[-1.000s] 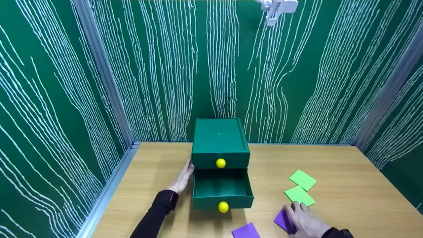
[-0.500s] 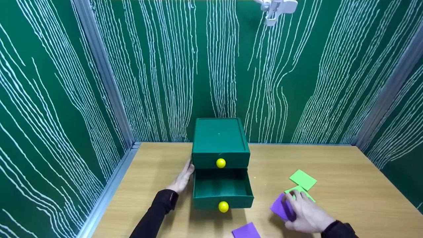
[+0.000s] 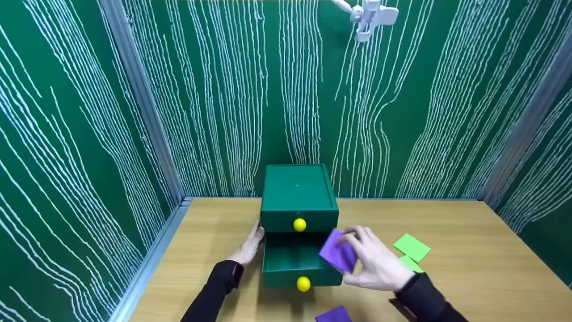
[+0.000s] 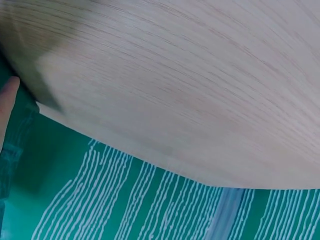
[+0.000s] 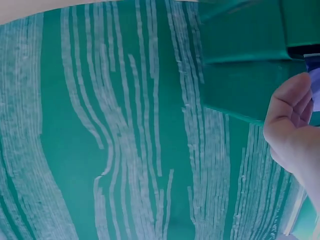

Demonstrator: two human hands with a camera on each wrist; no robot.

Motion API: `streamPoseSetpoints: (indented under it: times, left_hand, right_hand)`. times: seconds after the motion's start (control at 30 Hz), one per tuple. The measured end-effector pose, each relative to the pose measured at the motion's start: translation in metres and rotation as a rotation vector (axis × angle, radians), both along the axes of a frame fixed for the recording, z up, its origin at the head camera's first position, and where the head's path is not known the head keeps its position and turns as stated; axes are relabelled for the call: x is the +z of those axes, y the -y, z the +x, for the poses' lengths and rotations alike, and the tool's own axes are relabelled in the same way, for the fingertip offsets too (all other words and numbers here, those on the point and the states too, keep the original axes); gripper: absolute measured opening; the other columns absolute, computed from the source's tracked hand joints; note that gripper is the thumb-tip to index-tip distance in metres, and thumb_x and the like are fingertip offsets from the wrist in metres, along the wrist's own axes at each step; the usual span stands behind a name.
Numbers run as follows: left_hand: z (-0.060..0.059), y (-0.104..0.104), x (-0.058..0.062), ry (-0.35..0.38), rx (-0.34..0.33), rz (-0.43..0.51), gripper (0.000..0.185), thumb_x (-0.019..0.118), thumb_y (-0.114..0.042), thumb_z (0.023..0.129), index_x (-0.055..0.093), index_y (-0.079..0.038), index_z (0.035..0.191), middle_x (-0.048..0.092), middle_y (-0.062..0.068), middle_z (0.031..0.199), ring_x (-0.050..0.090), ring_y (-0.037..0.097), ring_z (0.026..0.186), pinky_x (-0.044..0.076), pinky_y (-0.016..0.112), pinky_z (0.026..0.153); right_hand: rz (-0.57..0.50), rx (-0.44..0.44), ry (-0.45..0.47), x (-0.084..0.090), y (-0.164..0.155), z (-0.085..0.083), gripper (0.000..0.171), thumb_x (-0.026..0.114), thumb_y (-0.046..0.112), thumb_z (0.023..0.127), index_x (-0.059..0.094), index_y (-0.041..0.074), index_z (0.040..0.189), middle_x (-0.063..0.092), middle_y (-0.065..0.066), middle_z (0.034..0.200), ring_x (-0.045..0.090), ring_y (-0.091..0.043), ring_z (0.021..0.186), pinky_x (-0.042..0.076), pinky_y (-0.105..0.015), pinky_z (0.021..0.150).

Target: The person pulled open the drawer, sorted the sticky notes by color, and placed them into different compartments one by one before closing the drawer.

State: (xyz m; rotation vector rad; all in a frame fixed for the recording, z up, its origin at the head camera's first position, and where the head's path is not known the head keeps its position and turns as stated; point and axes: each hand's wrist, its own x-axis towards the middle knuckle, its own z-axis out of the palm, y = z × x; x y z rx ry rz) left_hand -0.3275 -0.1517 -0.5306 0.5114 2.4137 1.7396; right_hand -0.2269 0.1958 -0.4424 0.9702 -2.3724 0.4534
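A green two-drawer box [image 3: 297, 188] with yellow knobs stands on the table, its lower drawer [image 3: 286, 278] pulled out and its upper one closed. My right hand [image 3: 375, 261] pinches a purple square pad [image 3: 337, 251], tilted, at the right edge of the lower drawer. In the right wrist view, my right hand [image 5: 295, 120] is beside the green box [image 5: 245, 45], and only a strip of the purple pad [image 5: 315, 85] shows. My left hand [image 3: 248, 245] rests against the box's left side. One fingertip [image 4: 9, 92] of it shows in the left wrist view.
Two light green pads [image 3: 412, 247] lie on the table right of the box, one partly behind my right hand. Another purple pad [image 3: 334, 314] lies near the front edge of the view. Green walls with white lines surround the table; a white clamp [image 3: 371, 18] hangs above.
My right hand has lifted the purple pad off the table and carried it left and away from me to the lower drawer. My left hand stays at the box.
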Motion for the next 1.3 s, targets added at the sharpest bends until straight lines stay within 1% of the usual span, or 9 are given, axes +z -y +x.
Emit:
streamPoseSetpoints:
  times: [0.1,0.2,0.4,0.6,0.83,0.97,1.07,1.2,1.3]
  left_hand:
    - [0.001,0.001,0.002,-0.007,-0.010,-0.028,0.077,0.024,-0.052,0.108,-0.005,-0.003,0.160,-0.002,0.025,0.167,0.003,0.044,0.154,0.008,0.059,0.124]
    - [0.002,0.001,0.003,-0.011,-0.001,-0.053,0.077,0.023,-0.054,0.107,-0.005,-0.006,0.160,-0.002,0.022,0.167,0.003,0.043,0.154,0.006,0.059,0.124]
    - [0.003,0.001,0.000,-0.026,0.025,-0.065,0.073,0.022,-0.051,0.108,-0.003,-0.007,0.161,0.002,0.021,0.168,0.007,0.044,0.154,0.008,0.060,0.124]
    - [0.004,-0.002,0.001,-0.046,0.014,-0.072,0.072,0.021,-0.050,0.108,-0.004,-0.008,0.161,0.002,0.021,0.168,0.007,0.043,0.154,0.008,0.058,0.124]
    - [0.005,0.000,0.002,-0.064,0.047,-0.121,0.074,0.020,-0.053,0.107,-0.002,-0.008,0.161,0.004,0.023,0.167,0.010,0.046,0.152,0.008,0.062,0.123]
    - [0.003,-0.001,0.000,-0.056,0.043,-0.099,0.074,0.021,-0.053,0.108,-0.003,-0.007,0.161,0.004,0.024,0.167,0.009,0.046,0.153,0.008,0.061,0.123]
    - [0.003,-0.002,-0.001,-0.046,0.032,-0.060,0.075,0.022,-0.051,0.108,-0.004,-0.004,0.160,0.002,0.026,0.166,0.007,0.045,0.153,0.007,0.059,0.124]
    - [0.002,-0.002,-0.002,-0.052,0.031,-0.052,0.077,0.022,-0.052,0.108,-0.005,-0.002,0.159,0.001,0.026,0.166,0.006,0.045,0.153,0.007,0.059,0.124]
    - [0.002,-0.001,-0.001,-0.039,0.031,-0.052,0.079,0.022,-0.055,0.107,-0.005,-0.003,0.160,0.000,0.025,0.166,0.005,0.044,0.153,0.006,0.058,0.124]
  right_hand:
    - [-0.011,0.037,0.001,0.003,0.015,-0.008,0.062,0.081,0.027,0.058,0.060,0.014,0.115,0.056,-0.010,0.119,0.051,-0.016,0.104,0.053,-0.030,0.075]
    - [0.001,0.052,0.016,0.006,0.028,-0.014,0.060,0.081,0.029,0.061,0.060,0.015,0.116,0.056,-0.010,0.119,0.051,-0.017,0.103,0.053,-0.028,0.074]
    - [0.052,0.083,0.091,0.007,0.051,-0.021,0.058,0.080,0.036,0.067,0.059,0.018,0.118,0.055,-0.009,0.120,0.050,-0.016,0.100,0.052,-0.028,0.077]
    - [0.049,0.078,0.142,0.000,0.058,-0.020,0.057,0.080,0.036,0.067,0.059,0.020,0.118,0.054,-0.006,0.118,0.048,-0.014,0.098,0.050,-0.028,0.079]
    - [0.075,0.089,0.149,-0.002,0.065,-0.017,0.054,0.079,0.037,0.067,0.060,0.020,0.116,0.054,-0.005,0.118,0.046,-0.013,0.097,0.047,-0.028,0.081]
    - [0.088,0.088,0.195,-0.002,0.075,-0.018,0.052,0.078,0.038,0.069,0.062,0.021,0.116,0.054,-0.004,0.121,0.046,-0.013,0.100,0.047,-0.029,0.082]
    - [0.090,0.084,0.232,-0.004,0.083,-0.020,0.048,0.077,0.037,0.071,0.063,0.021,0.114,0.055,-0.004,0.121,0.046,-0.014,0.100,0.046,-0.028,0.081]
    - [0.071,0.059,0.240,-0.010,0.091,-0.023,0.044,0.076,0.037,0.073,0.065,0.022,0.112,0.058,-0.004,0.119,0.047,-0.015,0.099,0.046,-0.030,0.083]
    - [0.044,0.040,0.226,-0.015,0.095,-0.024,0.041,0.076,0.038,0.074,0.066,0.022,0.111,0.059,-0.004,0.116,0.050,-0.017,0.101,0.048,-0.035,0.089]
